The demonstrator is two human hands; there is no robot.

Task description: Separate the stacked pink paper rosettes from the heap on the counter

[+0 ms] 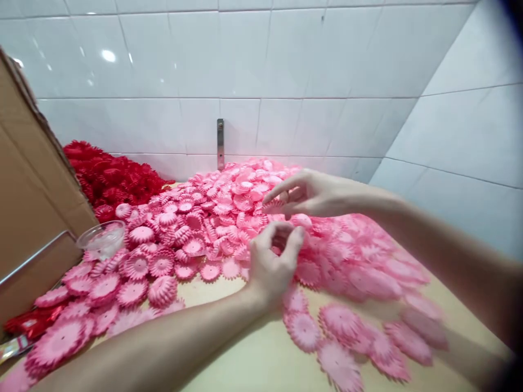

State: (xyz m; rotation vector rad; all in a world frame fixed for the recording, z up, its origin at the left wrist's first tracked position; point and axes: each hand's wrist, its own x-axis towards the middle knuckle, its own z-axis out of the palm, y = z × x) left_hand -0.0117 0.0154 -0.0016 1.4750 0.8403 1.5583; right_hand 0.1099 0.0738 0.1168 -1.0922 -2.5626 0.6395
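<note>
pink flower [273, 206], a small pleated disc, is sitting in the fingertips of the right hand [316, 193], just above the pile. it is round, so no long axis is showing, and its flat face is tipping toward the left and down. the right hand's thumb and fingers are pinching its edge, with the forefinger stretching out to the left. just below, the left hand [272, 264] is curling thumb and forefinger toward each other; motion blur is hiding whether anything is between them. the pink heap [192, 228] is spreading across the pale table [261, 354]. a red heap [112, 177], a clear bowl [102, 237] and a cardboard box [32, 190] are lying to the left.
</note>
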